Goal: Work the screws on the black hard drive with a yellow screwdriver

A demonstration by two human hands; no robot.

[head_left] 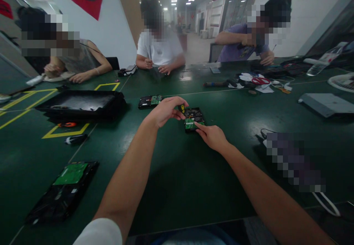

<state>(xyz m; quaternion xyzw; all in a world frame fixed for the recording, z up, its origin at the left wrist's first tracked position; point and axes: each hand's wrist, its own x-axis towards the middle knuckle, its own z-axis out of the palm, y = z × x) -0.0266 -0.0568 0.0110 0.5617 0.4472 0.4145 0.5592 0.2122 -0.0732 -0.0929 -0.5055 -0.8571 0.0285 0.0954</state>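
Note:
A black hard drive (pixel 195 116) with a green circuit board lies on the green table in front of me. My left hand (pixel 167 111) is closed around a short yellow-and-black screwdriver (pixel 181 108), above the drive's left side. The screwdriver's tip cannot be made out. From the right, my right hand (pixel 211 135) steadies the drive, its index finger on the circuit board and the other fingers curled at the near edge. Just behind my left hand, a second hard drive (pixel 149 101) rests on the table. Another hard drive (pixel 65 187) lies at the near left.
A black tray (pixel 83 103) stands at left, near an orange-and-black tool (pixel 67 124) and a dark cylindrical item (pixel 76 138). On the right are a grey box (pixel 328 104), a blurred-out pouch-like item (pixel 294 162) and clutter (pixel 260 80). Several people sit across the table.

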